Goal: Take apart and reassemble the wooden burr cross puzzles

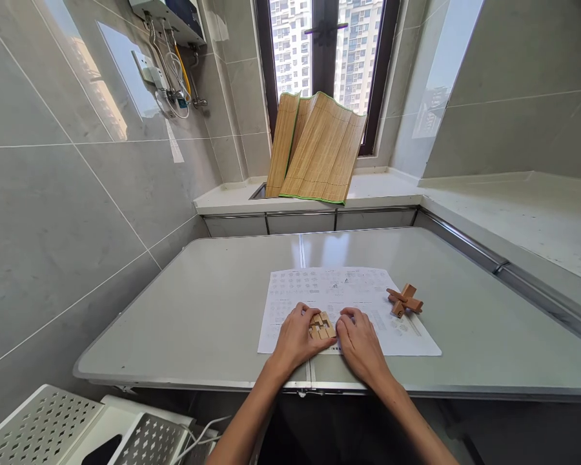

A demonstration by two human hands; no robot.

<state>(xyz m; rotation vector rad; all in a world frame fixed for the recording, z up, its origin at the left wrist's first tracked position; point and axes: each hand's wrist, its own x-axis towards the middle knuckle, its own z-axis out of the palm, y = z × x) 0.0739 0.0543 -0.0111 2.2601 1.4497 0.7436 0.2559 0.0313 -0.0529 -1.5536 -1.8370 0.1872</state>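
Observation:
A light wooden block puzzle [322, 327], roughly square with small dark gaps between its pieces, is at the lower middle of the printed sheet [285, 303]. My left hand [297, 334] grips its left side, with the thumb along the near edge and the fingers at the far edge. Close by the puzzle's right edge, my right hand [361, 339] has its fingers curled together; whatever they hold, if anything, is hidden. A darker brown wooden burr puzzle [405, 300] of crossed sticks rests on the sheet's right edge.
The pale folding table [213, 303] has a seam down its middle. Behind it, a folded bamboo mat [324, 148] leans at the window on a white ledge [387, 187]. White perforated racks [48, 413] and cables stand below the table at left.

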